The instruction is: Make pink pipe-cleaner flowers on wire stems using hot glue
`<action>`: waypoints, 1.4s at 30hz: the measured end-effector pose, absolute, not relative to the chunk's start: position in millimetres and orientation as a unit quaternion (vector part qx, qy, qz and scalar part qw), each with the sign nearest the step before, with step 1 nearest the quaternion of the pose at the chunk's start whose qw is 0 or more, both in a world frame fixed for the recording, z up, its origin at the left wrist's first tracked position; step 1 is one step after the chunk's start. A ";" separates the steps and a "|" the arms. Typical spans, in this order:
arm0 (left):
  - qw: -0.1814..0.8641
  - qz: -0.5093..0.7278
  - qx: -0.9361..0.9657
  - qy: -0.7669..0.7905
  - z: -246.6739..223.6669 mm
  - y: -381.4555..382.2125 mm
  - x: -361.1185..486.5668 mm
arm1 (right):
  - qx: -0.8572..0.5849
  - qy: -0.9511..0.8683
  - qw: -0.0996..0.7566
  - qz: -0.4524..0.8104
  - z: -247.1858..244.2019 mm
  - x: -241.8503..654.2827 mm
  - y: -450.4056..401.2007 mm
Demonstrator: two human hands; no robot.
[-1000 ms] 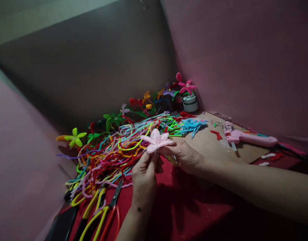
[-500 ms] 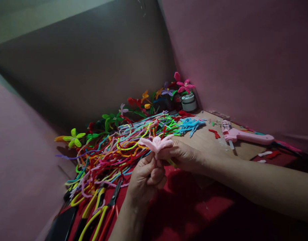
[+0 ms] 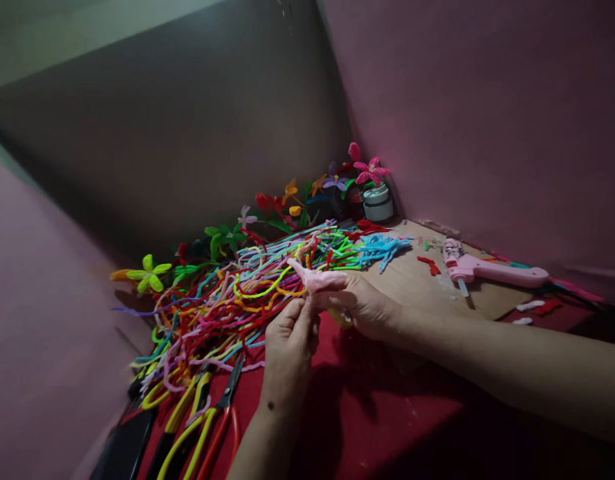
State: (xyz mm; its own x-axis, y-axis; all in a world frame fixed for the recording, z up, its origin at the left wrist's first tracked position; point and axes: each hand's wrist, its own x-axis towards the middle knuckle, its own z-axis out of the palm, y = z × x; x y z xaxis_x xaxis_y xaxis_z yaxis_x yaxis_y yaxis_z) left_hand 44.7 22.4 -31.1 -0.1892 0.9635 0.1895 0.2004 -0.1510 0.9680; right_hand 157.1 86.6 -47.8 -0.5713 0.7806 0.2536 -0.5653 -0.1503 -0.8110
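"Over the dark-red tabletop (image 3: 347, 387), head view: what's changed?"

"The pale-pink, fuzzy, petalled flower (image 3: 318, 279) has tipped sideways between both hands; its open face no longer shows."

"And the fingers?"

"Right hand (image 3: 370, 305): thumb and fingers gripping its near side. Left hand (image 3: 291, 340): fingertips pinched at its base, though exactly which part is hidden."

"Meaning?"

"Work seems centred on the base, I'd judge, rather than the petals."

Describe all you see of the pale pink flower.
The pale pink flower looks fuzzy, like pipe cleaner. Seen nearly side-on, it has one petal slanting up leftward, others bunched rightward, count unclear. The right hand grips its right side; the left hand pinches beneath it, before the coloured strands.
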 end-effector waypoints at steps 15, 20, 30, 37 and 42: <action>0.674 0.549 0.353 0.346 -22.9 20.1 42.5 | -0.094 -0.468 0.367 0.799 -42.9 159.7 88.8; 0.723 0.515 0.361 0.288 -25.2 20.0 39.3 | -0.016 -0.458 0.325 0.827 -46.5 158.6 88.3; 0.194 0.476 0.615 0.598 -34.9 18.6 45.3 | -0.103 -0.438 0.449 0.772 -51.5 156.3 89.7; 0.181 0.490 0.606 0.600 -35.8 19.6 42.2 | -0.111 -0.450 0.478 0.746 -50.9 153.6 85.2; 0.511 0.553 0.444 0.486 -22.5 18.8 44.9 | -0.099 -0.476 0.455 0.746 -45.9 156.4 85.0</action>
